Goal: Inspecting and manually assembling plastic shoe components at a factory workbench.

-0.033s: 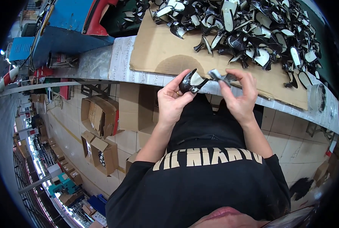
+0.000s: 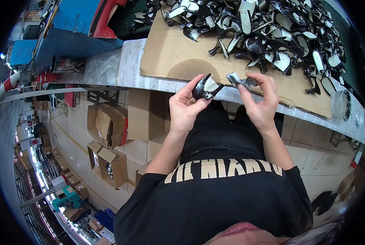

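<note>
Head view, clock hours taken from its centre: at 8 o'clock is a teal machine point(image 2: 70, 199), and between 10 and 11 a blue machine point(image 2: 74, 20). On the floor, one carton point(image 2: 92, 118) sits at 9 and a lower carton point(image 2: 119, 168) at 8. The worktop point(image 2: 103, 67) crosses from 10 round to 3, with a cardboard sheet point(image 2: 158, 53) lying on it. Just past 12, the left hand point(image 2: 183, 109) has its grip curled about a glossy black piece point(image 2: 207, 87), pale inside, thumb along its lower side; the piece is at 1, over the worktop's near edge. Near it but apart, at 2, is a small grey piece point(image 2: 235, 79), blurred; the right hand point(image 2: 261, 107), between 2 and 3, has its grip pinched on it between thumb and fingers. Beyond, towards 1 and 2, a pile point(image 2: 268, 36) of black, white-faced parts covers much of the cardboard sheet. At 3, a clear roll point(image 2: 342, 105) rests on the worktop.
</note>
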{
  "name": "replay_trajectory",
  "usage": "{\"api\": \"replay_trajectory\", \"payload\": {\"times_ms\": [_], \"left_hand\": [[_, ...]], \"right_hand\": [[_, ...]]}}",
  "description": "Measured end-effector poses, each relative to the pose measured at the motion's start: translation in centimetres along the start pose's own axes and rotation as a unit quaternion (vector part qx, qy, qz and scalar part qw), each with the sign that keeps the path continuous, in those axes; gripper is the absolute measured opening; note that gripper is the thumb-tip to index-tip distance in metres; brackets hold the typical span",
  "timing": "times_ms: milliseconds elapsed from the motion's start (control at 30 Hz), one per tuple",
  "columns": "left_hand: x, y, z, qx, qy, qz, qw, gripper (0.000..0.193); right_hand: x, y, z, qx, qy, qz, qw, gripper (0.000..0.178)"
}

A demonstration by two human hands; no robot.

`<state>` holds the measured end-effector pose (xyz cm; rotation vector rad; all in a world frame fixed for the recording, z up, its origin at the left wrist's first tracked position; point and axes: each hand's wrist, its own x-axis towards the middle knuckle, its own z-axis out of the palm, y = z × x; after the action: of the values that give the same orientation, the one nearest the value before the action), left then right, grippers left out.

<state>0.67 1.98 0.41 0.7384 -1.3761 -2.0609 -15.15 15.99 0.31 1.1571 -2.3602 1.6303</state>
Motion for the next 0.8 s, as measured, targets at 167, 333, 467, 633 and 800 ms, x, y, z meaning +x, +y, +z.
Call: {"api": "replay_trajectory", "payload": {"times_ms": [167, 333, 467, 633, 800], "left_hand": [[0.3, 0.6, -1.3, -0.024, 0.023, -0.043, 0.999, 0.059], [-0.2, 1.8, -4.5, -0.052, 0.067, -0.109, 0.990, 0.060], [-1.9, 3.3, -8.1, 0.110, 0.107, -0.082, 0.985, 0.062], [-3.4, 5.0, -13.2, 0.462, 0.045, 0.001, 0.886, 0.059], [2.6, 5.4, -5.8, 0.453, 0.004, 0.144, 0.880, 0.038]], "right_hand": [[0.2, 0.6, 0.1, 0.040, 0.007, 0.041, 0.998, 0.031], [0.2, 1.4, 0.6, 0.126, -0.023, 0.106, 0.986, 0.029], [0.6, 2.1, 0.6, 0.144, -0.023, 0.113, 0.983, 0.028], [0.9, 3.8, 0.4, 0.271, -0.051, 0.188, 0.943, 0.026], [0.8, 4.2, 0.1, 0.327, -0.054, 0.213, 0.919, 0.027]]}}
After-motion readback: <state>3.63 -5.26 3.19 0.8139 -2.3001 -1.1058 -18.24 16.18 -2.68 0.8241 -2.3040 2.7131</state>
